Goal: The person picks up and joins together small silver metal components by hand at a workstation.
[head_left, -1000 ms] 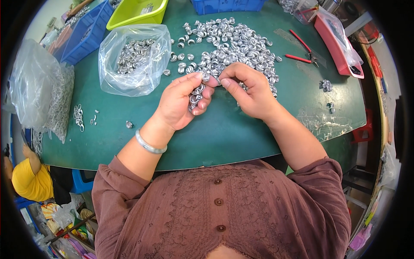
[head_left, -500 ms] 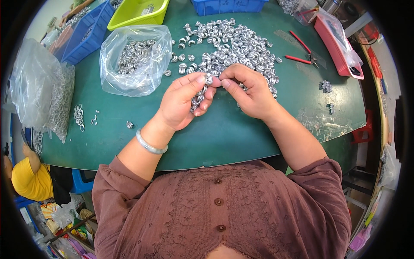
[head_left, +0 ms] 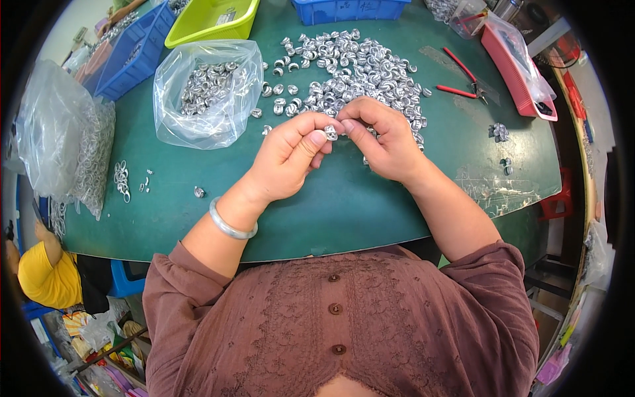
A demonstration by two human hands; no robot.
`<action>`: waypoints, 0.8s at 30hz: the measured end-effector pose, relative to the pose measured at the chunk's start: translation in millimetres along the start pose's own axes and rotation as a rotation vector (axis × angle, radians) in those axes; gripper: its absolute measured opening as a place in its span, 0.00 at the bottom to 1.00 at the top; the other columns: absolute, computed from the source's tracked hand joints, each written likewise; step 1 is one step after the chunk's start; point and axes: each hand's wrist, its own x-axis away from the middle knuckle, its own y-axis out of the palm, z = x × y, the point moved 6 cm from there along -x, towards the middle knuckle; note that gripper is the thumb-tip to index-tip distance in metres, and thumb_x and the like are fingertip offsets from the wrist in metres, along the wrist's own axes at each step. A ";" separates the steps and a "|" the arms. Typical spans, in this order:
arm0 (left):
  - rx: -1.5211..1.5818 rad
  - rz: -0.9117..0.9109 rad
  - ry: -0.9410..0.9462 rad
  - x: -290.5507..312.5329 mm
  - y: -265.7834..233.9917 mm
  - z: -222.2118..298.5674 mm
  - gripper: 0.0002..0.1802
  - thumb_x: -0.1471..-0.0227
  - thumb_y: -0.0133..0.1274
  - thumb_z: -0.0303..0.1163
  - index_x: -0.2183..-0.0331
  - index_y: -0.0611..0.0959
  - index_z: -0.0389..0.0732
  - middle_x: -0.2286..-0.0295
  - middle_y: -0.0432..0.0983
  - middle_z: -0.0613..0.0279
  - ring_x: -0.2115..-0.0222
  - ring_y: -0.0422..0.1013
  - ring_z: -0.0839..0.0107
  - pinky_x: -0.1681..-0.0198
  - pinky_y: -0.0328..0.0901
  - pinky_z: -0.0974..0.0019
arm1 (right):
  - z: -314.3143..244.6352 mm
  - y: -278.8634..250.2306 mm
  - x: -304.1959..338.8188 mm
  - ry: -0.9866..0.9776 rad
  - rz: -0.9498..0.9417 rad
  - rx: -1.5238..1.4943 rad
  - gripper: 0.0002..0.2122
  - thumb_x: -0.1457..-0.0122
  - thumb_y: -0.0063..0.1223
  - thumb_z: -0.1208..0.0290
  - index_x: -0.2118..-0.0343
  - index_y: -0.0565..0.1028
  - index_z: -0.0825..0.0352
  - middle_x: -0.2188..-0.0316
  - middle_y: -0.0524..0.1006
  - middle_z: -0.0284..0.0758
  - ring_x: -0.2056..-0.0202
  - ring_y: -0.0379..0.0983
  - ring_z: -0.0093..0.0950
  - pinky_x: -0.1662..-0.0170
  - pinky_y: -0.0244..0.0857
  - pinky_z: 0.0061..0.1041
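Between the thumb and index finger of my left hand (head_left: 284, 155) sits a small shiny silver metal ring piece (head_left: 331, 132). Its other fingers curl inward, hiding the palm. My right hand (head_left: 380, 139) meets it from the right, thumb and index finger pinched together against the piece's edge; whatever lies in that pinch is too small or hidden to make out. Just beyond both hands spreads a heap of similar silver pieces (head_left: 360, 69) on the green table (head_left: 331, 221). More of them fill an open clear plastic bag (head_left: 231, 126) to the left.
Red-handled pliers (head_left: 458, 91) lie right of the heap, near a pink basket (head_left: 512, 76). Blue bins (head_left: 350, 12) and a lime-green basket (head_left: 218, 33) stand at the back. At far left is a bag of metal rings (head_left: 92, 155). A person in yellow (head_left: 43, 274) is at lower left.
My left hand has turned over and its fingers have closed in, so the rings seen in its palm are hidden. The held piece has shifted slightly right and down. My right hand has barely moved.
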 end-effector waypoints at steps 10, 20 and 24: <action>-0.825 0.392 0.479 1.1 -28.5 72.8 0.07 0.51 0.43 0.24 0.67 0.74 0.38 0.77 0.68 0.57 0.77 0.65 0.65 0.73 0.61 0.69 | 7.4 -9.4 -3.7 0.014 0.060 0.103 0.02 0.50 0.47 0.79 0.72 0.70 0.69 0.77 0.70 0.35 0.76 0.68 0.28 0.73 0.61 0.22; -1.795 0.221 0.082 -33.2 -119.0 93.2 0.12 0.51 0.44 0.33 0.65 0.75 0.39 0.68 0.70 0.53 0.65 0.67 0.55 0.63 0.62 0.58 | 2.9 -6.5 -3.9 -0.032 0.088 0.106 0.03 0.52 0.49 0.80 0.72 0.71 0.68 0.76 0.71 0.35 0.77 0.68 0.25 0.74 0.61 0.20; -1.665 0.007 0.047 -30.2 -109.3 83.3 0.14 0.52 0.46 0.33 0.63 0.74 0.38 0.64 0.69 0.52 0.61 0.64 0.55 0.58 0.60 0.60 | 6.6 -7.9 -2.5 0.000 0.069 0.090 0.04 0.50 0.48 0.79 0.71 0.71 0.68 0.76 0.71 0.33 0.78 0.66 0.21 0.74 0.60 0.18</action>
